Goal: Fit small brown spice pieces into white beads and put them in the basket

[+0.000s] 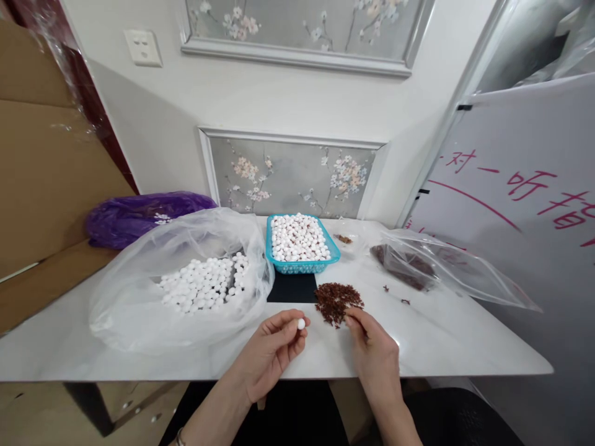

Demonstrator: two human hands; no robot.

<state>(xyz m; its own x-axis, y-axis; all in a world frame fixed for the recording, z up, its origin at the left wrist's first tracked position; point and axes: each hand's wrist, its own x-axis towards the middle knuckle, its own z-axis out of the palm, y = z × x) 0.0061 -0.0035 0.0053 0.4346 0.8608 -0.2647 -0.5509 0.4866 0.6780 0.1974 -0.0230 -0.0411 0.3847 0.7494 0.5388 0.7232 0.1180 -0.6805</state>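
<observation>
My left hand [274,347] pinches a small white ball [301,324] between thumb and fingertips, just above the front of the table. At the near right edge of a heap of small reddish-brown, dried-looking pieces [335,302], my right hand [375,347] has its thumb and forefinger pressed together; what lies between them is too small to make out. Behind the heap stands a teal plastic basket [302,267], filled with white balls that show some brown bits among them. To the left, a clear plastic bag [134,310] lies open with many loose white balls [199,285] in it.
A dark flat sheet [290,289] lies before the basket. Right of it are a clear bag of brown material [409,266] and a few stray pieces [405,301]. A purple bag [139,217] and cardboard [41,155] stand left; a whiteboard [525,155] stands right.
</observation>
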